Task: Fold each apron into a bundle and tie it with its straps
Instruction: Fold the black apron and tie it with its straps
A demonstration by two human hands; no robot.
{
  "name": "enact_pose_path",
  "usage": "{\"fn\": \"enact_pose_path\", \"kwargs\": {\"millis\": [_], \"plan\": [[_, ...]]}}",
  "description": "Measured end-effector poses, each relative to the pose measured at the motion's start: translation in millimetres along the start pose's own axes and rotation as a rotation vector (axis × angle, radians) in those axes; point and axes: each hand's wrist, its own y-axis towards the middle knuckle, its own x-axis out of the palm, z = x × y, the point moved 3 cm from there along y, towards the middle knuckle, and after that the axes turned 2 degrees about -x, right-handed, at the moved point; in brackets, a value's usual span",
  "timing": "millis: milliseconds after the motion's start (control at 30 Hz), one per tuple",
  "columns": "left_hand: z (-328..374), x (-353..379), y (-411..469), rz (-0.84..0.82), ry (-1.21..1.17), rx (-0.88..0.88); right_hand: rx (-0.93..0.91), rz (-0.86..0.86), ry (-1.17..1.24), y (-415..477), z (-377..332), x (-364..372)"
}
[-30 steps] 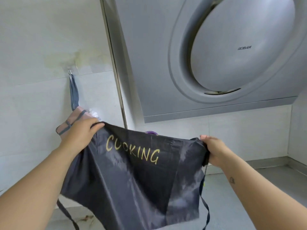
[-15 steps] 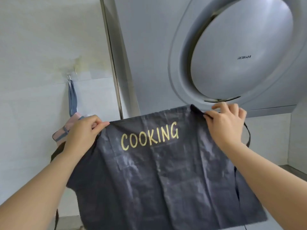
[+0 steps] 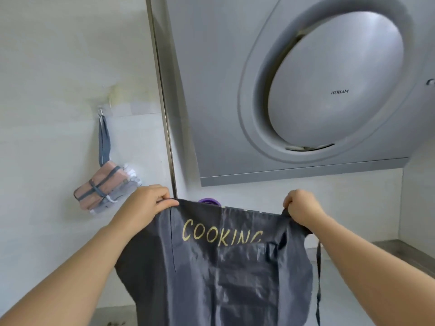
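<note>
L hand (image 3: 143,204) & R hand (image 3: 302,207) pinch top corners of dark grey "COOKING" apron (image 3: 223,274); bottom hem cut off, purple object (image 3: 208,201) behind mostly hidden.

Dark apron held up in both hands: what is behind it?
A purple rounded rim peeks over the top edge of the dark apron, near the left hand. The apron covers the rest, so what it is cannot be told.

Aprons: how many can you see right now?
2. The dark COOKING apron is held up by the left hand and right hand; a pink bundled apron hangs from the wall hook at left. White fabric behind it may hide another.
</note>
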Motion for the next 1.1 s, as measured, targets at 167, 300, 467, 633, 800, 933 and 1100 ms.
{"fn": "enact_pose_path", "kwargs": {"millis": [167,300,467,633,800,933,1100], "plan": [[-8.1,-15.9,-1.1,0.073,-0.004,-0.032,-0.228,-0.24,-0.245,-19.0,0.2,16.4],[-7.4,-19.6,-2.8,-0.117,0.05,-0.011,-0.197,0.434,-0.008,-27.0,-13.5,-26.0],[-35.1,2.4,-27.7,-0.342,0.418,-0.163,-0.077,0.417,0.016,-34.0,-9.1,-44.3],[-14.4,-2.1,-45.2,-0.008,0.277,-0.461,-0.028,0.315,0.278,-54.8,8.2,-50.7],[30.6,-0.3,-63.4,0.362,-0.289,-0.503,-0.221,0.556,0.252,-90.1,22.2,-56.9],[41.8,7.2,-80.2,0.397,-0.192,-0.494,-0.11,0.395,0.172,-105.8,50.7,-72.3],[81.6,-15.2,-91.0,0.726,-0.362,-0.45,-0.2,0.524,0.288,-130.2,52.9,-101.5]]}}
